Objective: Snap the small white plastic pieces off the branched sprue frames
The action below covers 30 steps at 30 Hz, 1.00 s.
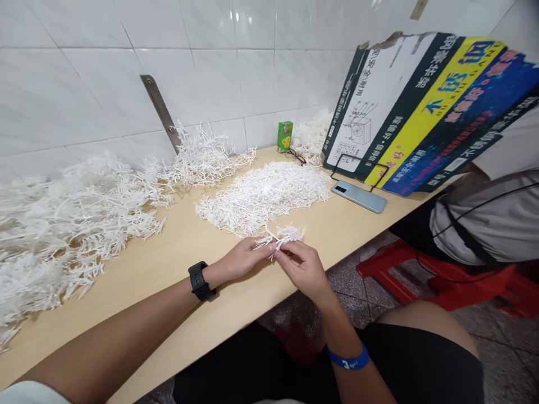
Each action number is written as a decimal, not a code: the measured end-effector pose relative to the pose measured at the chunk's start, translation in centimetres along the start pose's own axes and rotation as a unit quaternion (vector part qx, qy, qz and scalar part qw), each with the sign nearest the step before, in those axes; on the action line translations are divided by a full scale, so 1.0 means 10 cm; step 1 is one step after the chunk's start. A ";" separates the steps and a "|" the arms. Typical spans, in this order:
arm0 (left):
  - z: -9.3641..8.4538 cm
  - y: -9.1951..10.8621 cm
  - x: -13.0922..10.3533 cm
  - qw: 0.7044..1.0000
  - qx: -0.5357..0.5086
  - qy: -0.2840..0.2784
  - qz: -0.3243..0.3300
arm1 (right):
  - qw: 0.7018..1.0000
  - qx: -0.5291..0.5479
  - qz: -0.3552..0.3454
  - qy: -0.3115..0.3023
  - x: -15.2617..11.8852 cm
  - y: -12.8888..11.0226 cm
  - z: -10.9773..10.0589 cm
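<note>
My left hand (246,259) pinches a small bunch of thin white branching pieces (264,241) between thumb and fingers. Fingertips of my right hand (304,265) close on the white branching cluster (290,234) right beside it, and the two hands nearly meet above the table's front edge. Just beyond them lies a low heap of short white pieces (269,193). Farther left spreads a larger tangle of longer white branched strands (80,219), which look like plastic. The parts under my fingertips are hidden.
On the wooden table (168,297) lie a phone (359,196) and dark-framed glasses (296,156), near a green box (285,137). A large printed cardboard sheet (421,112) stands upright at the right. Beyond it sits another person (475,224) by a red stool (442,275).
</note>
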<state>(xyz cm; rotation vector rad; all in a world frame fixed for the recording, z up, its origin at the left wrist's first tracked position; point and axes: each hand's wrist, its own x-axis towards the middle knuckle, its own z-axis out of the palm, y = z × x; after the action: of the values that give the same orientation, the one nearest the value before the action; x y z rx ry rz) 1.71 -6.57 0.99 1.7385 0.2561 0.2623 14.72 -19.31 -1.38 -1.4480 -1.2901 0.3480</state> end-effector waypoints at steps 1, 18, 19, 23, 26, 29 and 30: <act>0.00 -0.01 0.00 1.000 0.000 0.001 0.000 | 1.000 -0.010 0.001 -0.009 0.01 0.01 0.00; 0.03 0.00 -0.04 0.983 -0.108 0.132 -0.063 | 0.995 -0.080 -0.014 -0.064 -0.01 -0.09 0.03; 0.02 -0.01 -0.03 0.972 -0.148 0.159 -0.088 | 0.995 -0.064 -0.019 -0.068 -0.01 -0.09 0.01; -0.03 -0.01 0.03 0.931 -0.251 0.228 -0.138 | 0.998 -0.026 -0.002 -0.050 -0.01 -0.09 -0.04; -0.01 0.01 0.02 0.955 -0.203 0.193 -0.100 | 0.996 -0.089 0.024 -0.018 0.01 -0.05 0.01; 0.01 -0.01 0.01 0.961 -0.188 0.185 -0.077 | 0.981 -0.189 0.022 0.030 0.04 0.00 0.08; 0.01 -0.02 0.00 0.960 -0.195 0.188 -0.077 | 0.977 -0.209 0.017 0.044 0.04 0.02 0.10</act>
<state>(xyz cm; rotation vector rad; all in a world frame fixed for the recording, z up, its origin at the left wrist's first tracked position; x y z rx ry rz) 1.75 -6.65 0.82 1.2618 0.5737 0.4948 14.20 -18.41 -1.66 -1.8170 -1.3186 0.0296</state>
